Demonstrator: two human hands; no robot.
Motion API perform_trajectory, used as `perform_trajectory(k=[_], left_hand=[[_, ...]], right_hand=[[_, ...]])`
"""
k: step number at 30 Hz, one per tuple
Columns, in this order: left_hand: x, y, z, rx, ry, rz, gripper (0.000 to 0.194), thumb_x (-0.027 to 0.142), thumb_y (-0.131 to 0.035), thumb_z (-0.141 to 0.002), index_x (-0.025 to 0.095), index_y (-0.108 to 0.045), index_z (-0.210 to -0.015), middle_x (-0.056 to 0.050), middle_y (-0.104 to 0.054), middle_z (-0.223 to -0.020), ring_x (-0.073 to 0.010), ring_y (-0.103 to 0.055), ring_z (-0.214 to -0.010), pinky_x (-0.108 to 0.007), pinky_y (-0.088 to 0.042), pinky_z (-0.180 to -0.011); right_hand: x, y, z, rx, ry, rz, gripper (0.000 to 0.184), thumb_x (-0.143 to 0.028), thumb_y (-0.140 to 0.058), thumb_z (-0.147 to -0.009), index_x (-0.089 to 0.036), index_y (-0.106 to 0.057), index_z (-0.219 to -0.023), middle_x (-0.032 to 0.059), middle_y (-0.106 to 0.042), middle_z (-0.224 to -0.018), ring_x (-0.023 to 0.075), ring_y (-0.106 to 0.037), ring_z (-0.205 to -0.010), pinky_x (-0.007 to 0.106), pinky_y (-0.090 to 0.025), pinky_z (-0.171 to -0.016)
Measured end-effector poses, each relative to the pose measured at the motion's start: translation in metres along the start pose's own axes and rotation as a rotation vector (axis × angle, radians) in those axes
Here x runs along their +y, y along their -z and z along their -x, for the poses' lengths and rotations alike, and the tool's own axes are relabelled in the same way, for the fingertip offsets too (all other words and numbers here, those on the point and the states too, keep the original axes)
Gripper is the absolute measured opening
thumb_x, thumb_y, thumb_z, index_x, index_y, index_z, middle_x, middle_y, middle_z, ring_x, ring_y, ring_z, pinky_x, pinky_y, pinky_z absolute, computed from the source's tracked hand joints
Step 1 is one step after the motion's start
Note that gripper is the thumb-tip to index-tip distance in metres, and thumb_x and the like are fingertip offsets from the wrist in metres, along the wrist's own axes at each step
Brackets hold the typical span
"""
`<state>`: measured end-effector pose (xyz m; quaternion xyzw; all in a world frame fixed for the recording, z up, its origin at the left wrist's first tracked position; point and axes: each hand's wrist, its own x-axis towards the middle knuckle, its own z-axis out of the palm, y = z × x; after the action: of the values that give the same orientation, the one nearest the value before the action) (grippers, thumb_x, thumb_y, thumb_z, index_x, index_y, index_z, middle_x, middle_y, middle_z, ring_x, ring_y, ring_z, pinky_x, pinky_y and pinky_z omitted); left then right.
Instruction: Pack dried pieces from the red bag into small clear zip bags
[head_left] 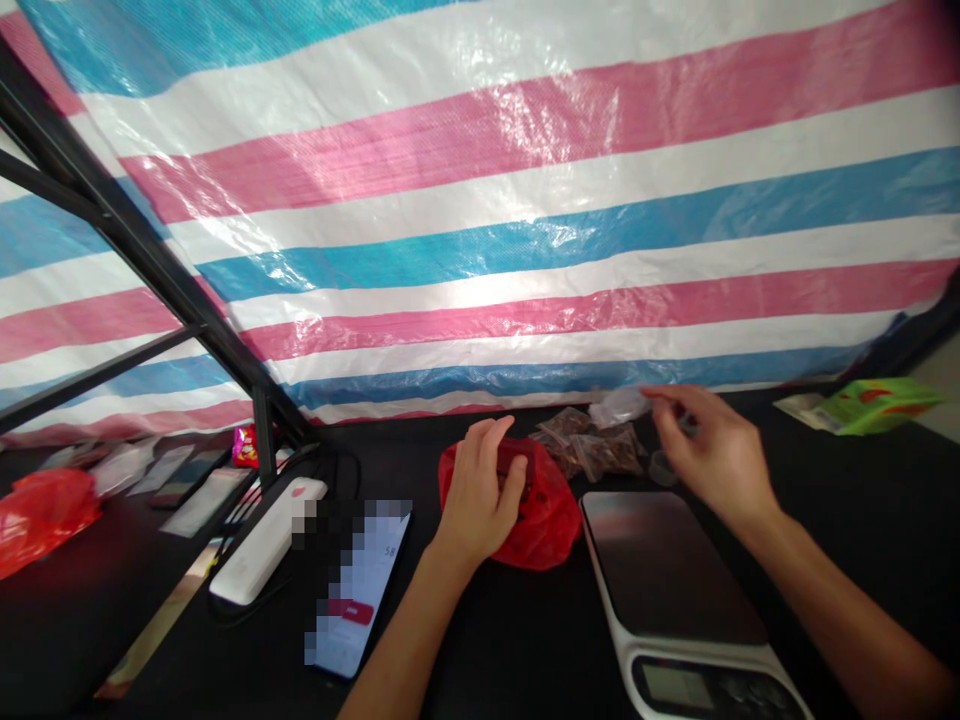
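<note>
My left hand [480, 490] rests with curled fingers on a red plastic bag [544, 520] on the black table, gripping its top. My right hand [709, 450] is raised behind a kitchen scale [667, 570], its fingers pinched on a small clear plastic bag [619, 405]. Just below that hand lie several small clear bags of brown bits [592, 445] and a small clear cup [661, 467].
A phone [360, 590] and a white power bank [266, 540] lie to the left. A black metal frame [150, 260] stands at left, with another red bag [41, 515] beyond it. A green packet [874, 403] sits far right. A striped tarp [525, 200] hangs behind.
</note>
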<state>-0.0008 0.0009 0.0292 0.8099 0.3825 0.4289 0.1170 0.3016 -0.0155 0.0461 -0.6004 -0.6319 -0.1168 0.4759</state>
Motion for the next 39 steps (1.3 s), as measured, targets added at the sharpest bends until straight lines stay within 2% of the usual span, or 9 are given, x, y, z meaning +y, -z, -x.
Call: perform_trajectory(k=[2,4,10,14,19,25,29,34,39], left_hand=[[-0.001,0.0,0.0,0.008,0.02,0.02,0.042,0.03,-0.045,-0.108,0.025,-0.042,-0.15,-0.015,-0.053,-0.143,-0.0261,-0.056,-0.131,-0.045,-0.046,-0.112],[-0.001,0.0,-0.001,-0.009,0.036,0.023,0.041,0.03,-0.045,-0.108,0.025,-0.044,-0.149,-0.015,-0.053,-0.142,-0.0257,-0.056,-0.13,-0.044,-0.047,-0.112],[0.0,-0.002,0.0,-0.05,0.07,0.021,0.041,0.03,-0.043,-0.109,0.026,-0.044,-0.149,-0.013,-0.051,-0.142,-0.0247,-0.057,-0.13,-0.042,-0.048,-0.111],[0.0,-0.003,0.001,-0.055,0.077,0.015,0.04,0.029,-0.042,-0.109,0.026,-0.045,-0.148,-0.012,-0.051,-0.142,-0.0245,-0.057,-0.129,-0.042,-0.048,-0.112],[-0.001,-0.003,0.0,-0.066,0.079,0.004,0.039,0.028,-0.042,-0.109,0.026,-0.047,-0.147,-0.012,-0.052,-0.141,-0.024,-0.058,-0.128,-0.041,-0.049,-0.111],[0.001,-0.001,-0.001,-0.065,0.07,-0.007,0.035,0.027,-0.043,-0.109,0.025,-0.051,-0.143,-0.012,-0.054,-0.137,-0.0231,-0.062,-0.122,-0.04,-0.051,-0.108],[0.003,-0.004,-0.001,-0.057,0.081,0.059,0.031,0.027,-0.044,-0.108,0.026,-0.057,-0.136,-0.01,-0.057,-0.133,-0.0219,-0.065,-0.115,-0.038,-0.053,-0.103],[0.005,-0.014,-0.003,0.028,0.254,0.441,0.024,0.034,-0.049,-0.108,0.023,-0.065,-0.122,-0.007,-0.068,-0.113,-0.0192,-0.067,-0.103,-0.032,-0.054,-0.091],[0.007,-0.018,-0.004,-0.104,0.425,0.637,0.025,0.039,-0.062,-0.101,0.02,-0.07,-0.114,-0.004,-0.071,-0.094,-0.0164,-0.065,-0.084,-0.027,-0.05,-0.077]], right_hand=[[0.023,0.01,-0.008,0.031,-0.185,0.156,0.029,-0.034,-0.054,-0.1,-0.021,-0.077,-0.109,0.0117,-0.077,-0.096,0.0303,-0.071,-0.083,0.042,-0.052,-0.077],[0.044,0.017,-0.011,-0.051,-0.299,0.272,0.033,-0.038,-0.051,-0.101,-0.021,-0.077,-0.112,0.0157,-0.077,-0.104,0.0339,-0.071,-0.087,0.043,-0.048,-0.071],[0.073,0.013,-0.005,-0.214,-0.304,0.412,0.032,-0.04,-0.054,-0.098,-0.018,-0.077,-0.106,0.0191,-0.075,-0.101,0.0322,-0.071,-0.082,0.042,-0.048,-0.071],[0.064,-0.002,-0.002,-0.211,-0.171,0.346,0.045,-0.045,-0.053,-0.099,-0.016,-0.071,-0.127,0.0183,-0.072,-0.104,0.0325,-0.07,-0.084,0.045,-0.053,-0.08],[0.046,-0.017,0.007,-0.405,0.125,0.218,0.033,-0.043,-0.057,-0.098,-0.027,-0.076,-0.119,0.0103,-0.075,-0.118,0.0339,-0.066,-0.109,0.048,-0.049,-0.094],[0.04,-0.022,0.018,-0.594,0.157,0.208,0.031,-0.039,-0.064,-0.095,-0.032,-0.077,-0.122,0.0075,-0.079,-0.111,0.0336,-0.064,-0.108,0.049,-0.043,-0.091],[0.038,-0.021,0.014,-0.544,0.169,0.181,0.028,-0.035,-0.063,-0.095,-0.029,-0.078,-0.119,0.0074,-0.079,-0.104,0.0313,-0.066,-0.101,0.047,-0.041,-0.087],[0.014,-0.016,0.007,-0.416,0.241,0.029,0.019,-0.035,-0.062,-0.1,-0.029,-0.077,-0.11,0.005,-0.079,-0.109,0.0283,-0.067,-0.102,0.045,-0.041,-0.089],[-0.023,-0.009,0.008,-0.37,0.316,-0.125,0.017,-0.029,-0.06,-0.103,-0.029,-0.075,-0.11,0.0045,-0.078,-0.108,0.0256,-0.067,-0.103,0.043,-0.044,-0.089]])
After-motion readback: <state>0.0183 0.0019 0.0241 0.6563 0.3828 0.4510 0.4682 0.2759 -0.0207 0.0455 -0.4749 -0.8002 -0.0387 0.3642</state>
